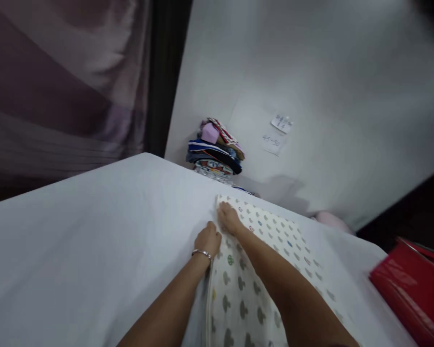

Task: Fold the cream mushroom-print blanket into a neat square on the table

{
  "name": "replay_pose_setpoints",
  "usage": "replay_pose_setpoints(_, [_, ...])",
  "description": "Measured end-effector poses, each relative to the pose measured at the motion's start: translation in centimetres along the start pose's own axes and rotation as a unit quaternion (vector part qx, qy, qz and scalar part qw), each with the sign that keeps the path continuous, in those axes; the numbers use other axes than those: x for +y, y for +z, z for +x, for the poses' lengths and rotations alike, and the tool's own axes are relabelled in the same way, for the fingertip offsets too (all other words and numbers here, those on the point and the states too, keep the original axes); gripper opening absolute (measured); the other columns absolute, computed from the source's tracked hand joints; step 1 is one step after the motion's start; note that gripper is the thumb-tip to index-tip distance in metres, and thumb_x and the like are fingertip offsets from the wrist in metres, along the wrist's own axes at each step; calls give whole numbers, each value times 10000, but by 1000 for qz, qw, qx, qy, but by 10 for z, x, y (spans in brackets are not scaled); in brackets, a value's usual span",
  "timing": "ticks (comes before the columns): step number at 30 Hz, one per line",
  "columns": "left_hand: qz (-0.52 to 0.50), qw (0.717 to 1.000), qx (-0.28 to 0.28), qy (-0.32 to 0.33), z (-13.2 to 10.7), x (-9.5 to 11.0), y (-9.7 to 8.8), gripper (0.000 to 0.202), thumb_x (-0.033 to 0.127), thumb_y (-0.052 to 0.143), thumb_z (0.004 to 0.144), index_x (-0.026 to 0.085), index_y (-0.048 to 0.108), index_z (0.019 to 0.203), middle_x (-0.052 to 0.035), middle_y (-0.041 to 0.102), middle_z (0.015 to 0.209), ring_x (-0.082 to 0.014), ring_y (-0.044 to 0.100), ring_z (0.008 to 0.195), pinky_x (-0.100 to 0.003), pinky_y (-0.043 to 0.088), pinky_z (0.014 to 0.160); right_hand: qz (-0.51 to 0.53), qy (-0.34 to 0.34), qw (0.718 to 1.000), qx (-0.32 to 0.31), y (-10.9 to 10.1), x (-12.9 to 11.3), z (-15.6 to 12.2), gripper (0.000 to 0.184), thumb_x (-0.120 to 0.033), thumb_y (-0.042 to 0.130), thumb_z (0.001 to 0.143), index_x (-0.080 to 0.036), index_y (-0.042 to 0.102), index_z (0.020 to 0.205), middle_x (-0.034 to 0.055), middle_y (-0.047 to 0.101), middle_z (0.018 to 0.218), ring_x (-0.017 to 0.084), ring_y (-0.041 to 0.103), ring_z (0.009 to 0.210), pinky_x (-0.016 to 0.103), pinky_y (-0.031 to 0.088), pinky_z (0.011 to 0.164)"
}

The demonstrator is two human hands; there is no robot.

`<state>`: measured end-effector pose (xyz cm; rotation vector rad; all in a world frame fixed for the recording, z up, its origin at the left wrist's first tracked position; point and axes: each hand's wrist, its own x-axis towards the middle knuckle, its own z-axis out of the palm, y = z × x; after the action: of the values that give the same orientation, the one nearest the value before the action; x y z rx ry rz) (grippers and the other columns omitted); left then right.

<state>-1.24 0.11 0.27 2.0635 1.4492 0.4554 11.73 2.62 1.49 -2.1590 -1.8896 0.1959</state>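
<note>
A cream cloth with small grey mouse-head prints lies flat on a white-covered table. My left hand, with a silver bracelet on the wrist, rests curled at the cloth's left edge near its far corner. My right hand lies flat on the far corner of the cloth with fingers stretched forward and pressing down. Both forearms reach out over the cloth from the lower edge of the view.
A stack of folded colourful clothes sits at the table's far edge against a white wall. Two paper notes are stuck on that wall. A red bag stands at the right. A curtain hangs at the left.
</note>
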Motion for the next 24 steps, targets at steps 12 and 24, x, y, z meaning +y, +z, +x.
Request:
replay_pose_setpoints(12, [37,999,-6,17,11,1,-5,265,290,377,805,177,465,1027,-141,666,924,-280,638,838,-336,450,663,-35,176,978,108,-40,137,-301,440,-339,430,852,-164,523,1244,110,411,1379,255,319,1299,440,236,1076])
replay_pose_setpoints(24, [11,999,-47,-14,-11,3,-18,631,489,465,770,98,385,1258,-179,570,1202,-297,567,1058,-356,449,840,57,441,874,196,-56,202,-454,584,-441,390,767,-94,552,1208,92,685,939,237,639,887,312,485,811])
